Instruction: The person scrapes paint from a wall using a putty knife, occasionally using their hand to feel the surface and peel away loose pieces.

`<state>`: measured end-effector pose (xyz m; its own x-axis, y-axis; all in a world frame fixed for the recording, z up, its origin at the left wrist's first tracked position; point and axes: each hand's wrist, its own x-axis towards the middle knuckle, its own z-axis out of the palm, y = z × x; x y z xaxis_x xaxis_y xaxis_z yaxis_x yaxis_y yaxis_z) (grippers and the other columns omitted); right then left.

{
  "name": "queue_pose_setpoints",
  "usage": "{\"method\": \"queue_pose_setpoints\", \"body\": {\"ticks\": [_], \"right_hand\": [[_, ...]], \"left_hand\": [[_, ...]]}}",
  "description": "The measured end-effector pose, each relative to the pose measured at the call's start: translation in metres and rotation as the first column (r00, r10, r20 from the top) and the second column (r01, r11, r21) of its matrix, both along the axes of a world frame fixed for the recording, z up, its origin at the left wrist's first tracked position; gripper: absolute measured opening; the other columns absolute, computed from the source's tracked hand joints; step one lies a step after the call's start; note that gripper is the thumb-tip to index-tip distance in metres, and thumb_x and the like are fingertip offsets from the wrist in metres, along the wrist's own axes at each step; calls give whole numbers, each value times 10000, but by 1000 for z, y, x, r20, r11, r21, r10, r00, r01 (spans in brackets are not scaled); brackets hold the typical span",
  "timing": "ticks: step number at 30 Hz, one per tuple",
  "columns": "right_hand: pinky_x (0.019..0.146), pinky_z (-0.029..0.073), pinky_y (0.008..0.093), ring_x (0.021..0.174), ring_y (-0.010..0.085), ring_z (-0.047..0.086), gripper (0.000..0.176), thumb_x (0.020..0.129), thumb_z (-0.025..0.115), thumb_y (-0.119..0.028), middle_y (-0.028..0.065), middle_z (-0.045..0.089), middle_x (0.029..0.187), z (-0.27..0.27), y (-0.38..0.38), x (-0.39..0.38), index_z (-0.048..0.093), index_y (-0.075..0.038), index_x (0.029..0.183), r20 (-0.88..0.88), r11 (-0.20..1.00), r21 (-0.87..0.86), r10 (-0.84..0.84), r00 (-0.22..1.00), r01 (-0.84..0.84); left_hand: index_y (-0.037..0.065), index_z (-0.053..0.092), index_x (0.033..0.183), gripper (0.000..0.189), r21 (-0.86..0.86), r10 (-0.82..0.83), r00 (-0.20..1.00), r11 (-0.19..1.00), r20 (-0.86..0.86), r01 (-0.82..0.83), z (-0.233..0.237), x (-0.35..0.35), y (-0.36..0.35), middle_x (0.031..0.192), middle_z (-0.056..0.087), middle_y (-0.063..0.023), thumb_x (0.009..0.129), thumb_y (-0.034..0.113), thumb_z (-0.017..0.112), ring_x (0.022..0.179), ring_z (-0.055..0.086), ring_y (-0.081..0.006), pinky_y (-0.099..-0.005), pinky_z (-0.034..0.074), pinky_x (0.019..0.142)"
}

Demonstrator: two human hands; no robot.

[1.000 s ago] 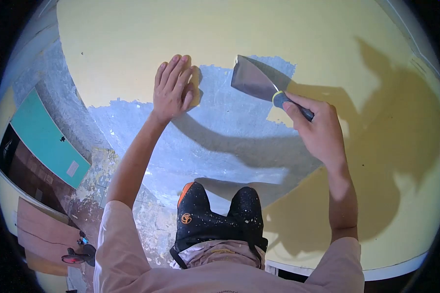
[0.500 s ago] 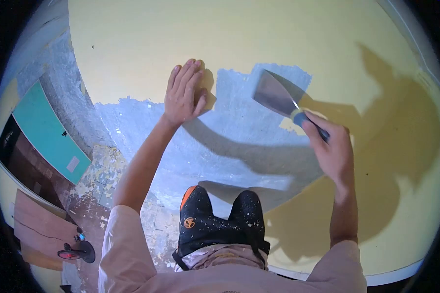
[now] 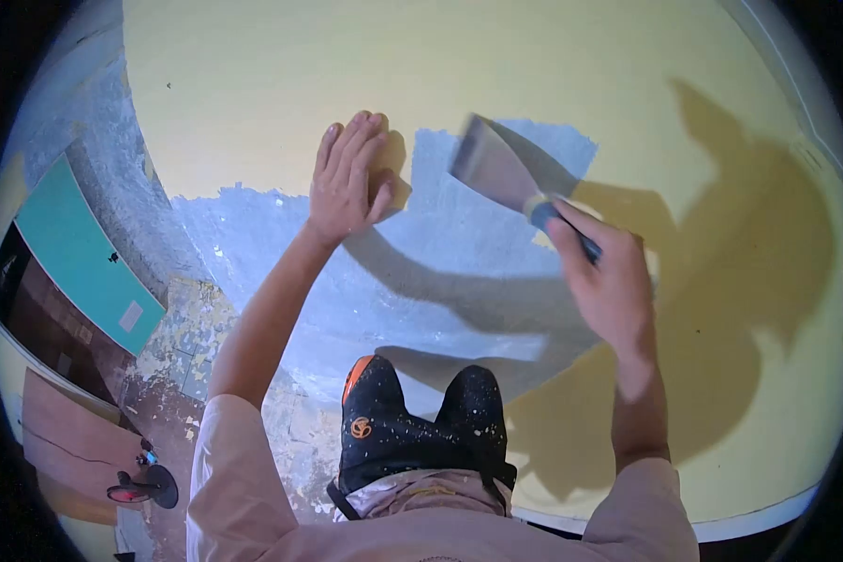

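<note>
My right hand (image 3: 609,272) is wrapped round the dark handle of a wide-bladed scraper (image 3: 496,167). Its blade points up and left, over the upper part of a bare grey patch (image 3: 421,244) on the wall. Pressed against the yellow coating (image 3: 272,122) of the wall, my left hand (image 3: 348,178) lies flat with fingers outstretched, just left of the patch's raised edge. Ragged borders separate the grey surface from the yellow one.
A green door panel (image 3: 89,258) stands open at the left beside a dark doorway. Flakes of coating litter the floor (image 3: 183,375). A small fan (image 3: 150,487) stands at lower left. Between my arms are my black, speckled knees (image 3: 421,421). Shadows fall across the wall at right.
My right hand has moved the scraper left and slightly up, its blade now nearer the left side of the upper grey patch. My left hand stays flat on the wall.
</note>
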<state>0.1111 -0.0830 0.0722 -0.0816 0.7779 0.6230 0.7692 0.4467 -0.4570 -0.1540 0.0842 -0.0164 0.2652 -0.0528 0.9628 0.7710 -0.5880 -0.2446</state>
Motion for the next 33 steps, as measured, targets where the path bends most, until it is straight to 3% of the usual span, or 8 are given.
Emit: {"method": "queue_pose_setpoints", "body": {"ticks": [6, 12, 18, 21, 22, 24, 30, 33], "right_hand": [[582, 465, 323, 608, 310, 609, 276, 876, 596, -190, 240, 632, 795, -19, -6, -1, 642, 8, 1064, -11, 1000, -8, 5, 1000, -5], [510, 390, 220, 550, 44, 460, 318, 896, 617, -242, -18, 531, 627, -111, -44, 93, 640, -18, 1121, -290, 910, -413, -172, 941, 39], [489, 371, 203, 523, 36, 451, 302, 891, 625, -233, -18, 550, 649, -211, -107, 87, 650, -10, 1094, -575, 832, -549, -451, 683, 87], [547, 433, 232, 569, 80, 529, 302, 873, 641, -220, 40, 627, 717, -240, -121, 75, 648, -10, 1089, -588, 828, -557, -443, 676, 59], [599, 458, 258, 620, 121, 572, 305, 856, 654, -201, 82, 653, 776, -242, -122, 72, 644, -8, 1092, -474, 855, -513, -354, 806, 74], [651, 482, 284, 671, 162, 616, 312, 839, 666, -182, 123, 679, 834, -238, -124, 70, 639, -7, 1095, -346, 882, -464, -265, 900, 82], [737, 491, 330, 795, 256, 652, 329, 784, 706, -166, 164, 668, 898, -210, -117, 71, 656, -26, 1077, -302, 805, -585, -327, 895, 97], [734, 491, 336, 803, 271, 639, 309, 757, 721, -146, 142, 640, 868, -212, -111, 70, 677, -50, 1047, -221, 899, -417, -243, 945, 133]], "left_hand": [[-13, 435, 1251, 517, -28, -32, 999, 999, -22, 31, 1, -3, -1, 1331, 462, -207, 774, 145, 555, 1266, 425, -353, -492, 262, 1076], [24, 487, 1273, 486, -53, 6, 1000, 999, -13, -7, -5, 0, -3, 1368, 459, -144, 825, 210, 503, 1285, 415, -307, -466, 228, 1091], [131, 434, 1379, 536, -244, 309, 948, 917, -74, -317, -84, 8, -9, 1479, 306, -134, 881, 331, 454, 1390, 200, -347, -539, 86, 1110], [121, 302, 1436, 651, -599, 109, 988, 786, -105, -151, -158, 32, -57, 1523, 165, -149, 846, 215, 559, 1402, 83, -403, -559, 79, 1112], [116, 264, 1447, 701, -720, 24, 994, 687, -111, -96, -179, 43, -78, 1525, 140, -159, 830, 164, 592, 1401, 63, -417, -550, 88, 1116], [105, 265, 1437, 722, -834, -162, 926, 401, 342, 378, -211, 66, -120, 1518, 144, -169, 809, 100, 619, 1397, 50, -427, -535, 108, 1123], [64, 383, 1348, 548, -836, -335, 875, 308, 350, 453, -154, 74, -142, 1441, 302, -197, 839, 84, 585, 1339, 272, -404, -484, 273, 1082], [58, 461, 1276, 471, -844, -412, 885, 377, 216, 382, -110, 78, -154, 1348, 424, -176, 831, 100, 611, 1264, 393, -368, -461, 337, 1043]]}}
